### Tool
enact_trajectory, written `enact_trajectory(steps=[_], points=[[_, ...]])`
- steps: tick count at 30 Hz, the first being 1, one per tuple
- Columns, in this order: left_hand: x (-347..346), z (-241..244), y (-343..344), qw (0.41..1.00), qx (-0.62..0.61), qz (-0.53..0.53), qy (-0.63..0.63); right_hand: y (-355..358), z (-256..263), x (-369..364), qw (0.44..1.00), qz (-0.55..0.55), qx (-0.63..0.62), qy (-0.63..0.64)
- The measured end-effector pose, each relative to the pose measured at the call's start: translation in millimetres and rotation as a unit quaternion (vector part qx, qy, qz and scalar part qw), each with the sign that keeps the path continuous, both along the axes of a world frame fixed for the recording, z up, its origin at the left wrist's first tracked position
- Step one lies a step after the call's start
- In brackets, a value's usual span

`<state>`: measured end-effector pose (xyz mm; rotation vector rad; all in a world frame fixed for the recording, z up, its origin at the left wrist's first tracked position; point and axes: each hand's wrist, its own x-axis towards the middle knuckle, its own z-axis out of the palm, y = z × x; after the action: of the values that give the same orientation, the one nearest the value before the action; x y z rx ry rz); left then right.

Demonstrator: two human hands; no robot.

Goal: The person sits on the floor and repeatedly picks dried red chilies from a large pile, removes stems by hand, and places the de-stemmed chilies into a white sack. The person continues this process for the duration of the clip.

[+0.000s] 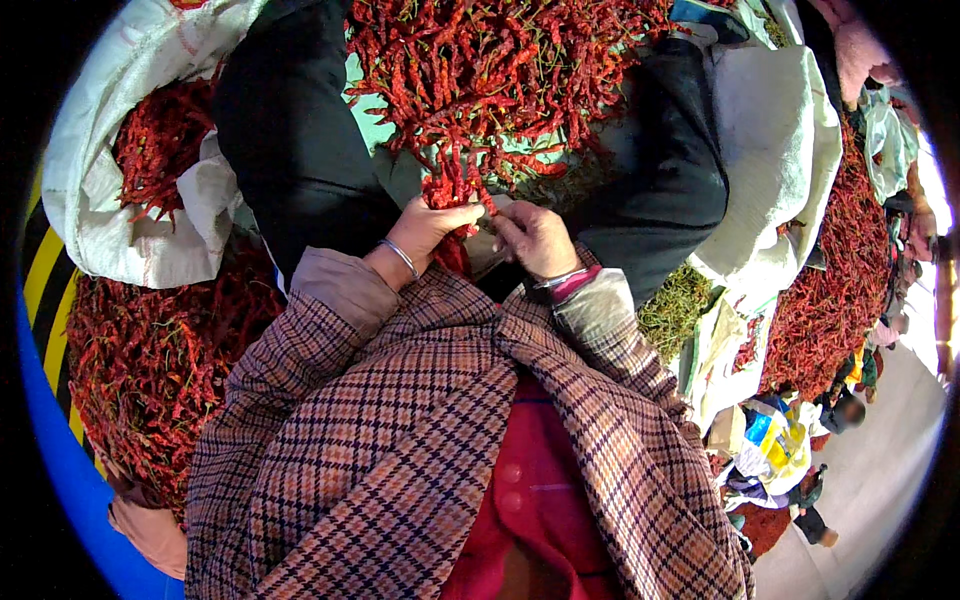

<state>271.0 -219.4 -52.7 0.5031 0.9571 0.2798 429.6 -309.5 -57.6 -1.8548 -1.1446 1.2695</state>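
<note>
My left hand [431, 232] is closed around a bunch of dried red chili peppers [448, 184], some of which poke out above and below the fist. Close beside it, my right hand [538, 236] pinches a single red chili [486, 196] between thumb and fingertips at the edge of that bunch. The far end of this chili and any stem on it are partly hidden by the fingers. Beyond both hands, between my legs, a large heap of dried red chilies [495, 67] with thin pale stems lies on a light green sheet [365, 124].
An open white woven sack [161, 259] holding chilies stands at the left, above another chili pile [150, 360]. To the right are a white sack [780, 150], a mound of green stems [675, 311], a long chili pile [840, 300] and plastic bags [780, 446]. People sit farther right.
</note>
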Motion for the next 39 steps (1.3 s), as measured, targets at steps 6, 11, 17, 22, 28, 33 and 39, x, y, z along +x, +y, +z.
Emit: enact_trajectory(steps=[6,11,17,22,28,33,39], points=[[-2,-6,-2,1.000,0.029,-0.001,-0.011,11,16,-12,0.989,0.103,0.104,-0.014],[-8,-8,8,0.995,-0.001,0.093,0.030,18,74,-23,0.951,0.215,0.020,0.222],[-1,-2,12,0.999,0.028,0.022,-0.022,13,-3,71,0.881,0.239,-0.071,-0.402],[-1,-5,12,0.998,0.042,0.044,0.002,51,-58,97,0.825,0.247,-0.176,-0.477],[0,6,18,0.998,0.012,0.064,-0.012,39,-50,118,0.873,0.254,-0.066,-0.410],[3,2,12,0.997,-0.012,0.033,-0.075,12,-5,103,0.995,-0.005,-0.078,0.055],[7,11,14,0.993,-0.050,0.039,-0.101,10,13,50,0.955,-0.107,0.008,0.277]])
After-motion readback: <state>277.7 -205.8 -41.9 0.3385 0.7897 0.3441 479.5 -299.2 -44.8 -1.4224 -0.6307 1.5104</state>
